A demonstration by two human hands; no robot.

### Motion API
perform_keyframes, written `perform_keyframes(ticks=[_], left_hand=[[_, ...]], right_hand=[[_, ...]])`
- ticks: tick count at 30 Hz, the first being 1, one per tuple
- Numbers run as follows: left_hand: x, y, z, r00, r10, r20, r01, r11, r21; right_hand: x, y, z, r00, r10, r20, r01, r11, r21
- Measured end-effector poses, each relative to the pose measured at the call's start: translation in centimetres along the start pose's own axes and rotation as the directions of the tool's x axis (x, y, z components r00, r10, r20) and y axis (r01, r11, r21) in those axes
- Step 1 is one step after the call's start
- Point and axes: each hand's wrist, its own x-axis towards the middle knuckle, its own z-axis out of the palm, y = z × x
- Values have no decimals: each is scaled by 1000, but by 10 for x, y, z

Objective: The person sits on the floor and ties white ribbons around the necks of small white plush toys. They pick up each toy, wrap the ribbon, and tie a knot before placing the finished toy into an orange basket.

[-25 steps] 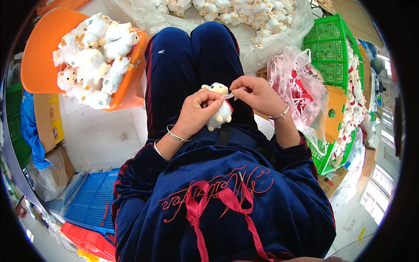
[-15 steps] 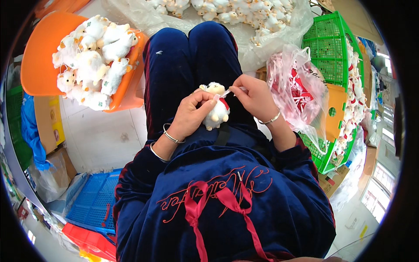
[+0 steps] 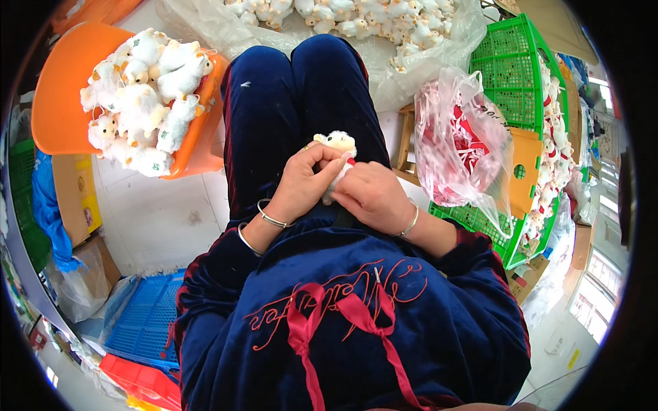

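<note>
A small white plush sheep (image 3: 340,142) with a cream face rests upright on my lap, held between both hands. Around its neck a bit of red cloth (image 3: 351,162) shows. My left hand (image 3: 310,175) grips the toy's left side, thumb and fingers pinched near its neck. Across the toy's front and right side lies my right hand (image 3: 373,195), its fingers curled and closed against the body. Most of the toy's belly is hidden behind the fingers. Whatever the right fingertips pinch cannot be made out.
On the left, an orange chair (image 3: 62,89) bears a pile of plush sheep (image 3: 140,103). More lie on a plastic sheet (image 3: 411,79) beyond my knees. To the right are a plastic bag (image 3: 456,147) of red pieces and green crates (image 3: 504,82). A blue crate (image 3: 147,315) stands lower left.
My right hand has come down and inward from beside the toy's head, where it pinched a whitish strip, to the toy's body. My left hand keeps its hold.
</note>
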Motion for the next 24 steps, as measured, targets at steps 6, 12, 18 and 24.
perform_keyframes(ticks=[6,12,18,24], left_hand=[[-1,-8,-4,998,-32,50,35,998,-43],[-1,0,-3,997,-52,64,54,998,-37],[-1,1,-4,997,-30,65,31,999,-17],[-1,-1,-4,997,-39,74,43,998,-46]], right_hand=[[-11,7,-53,908,44,417,-178,941,287],[-11,45,-52,744,632,216,-633,564,531],[-2,47,-34,730,660,178,-625,539,565],[13,58,-34,794,505,339,-608,681,409]])
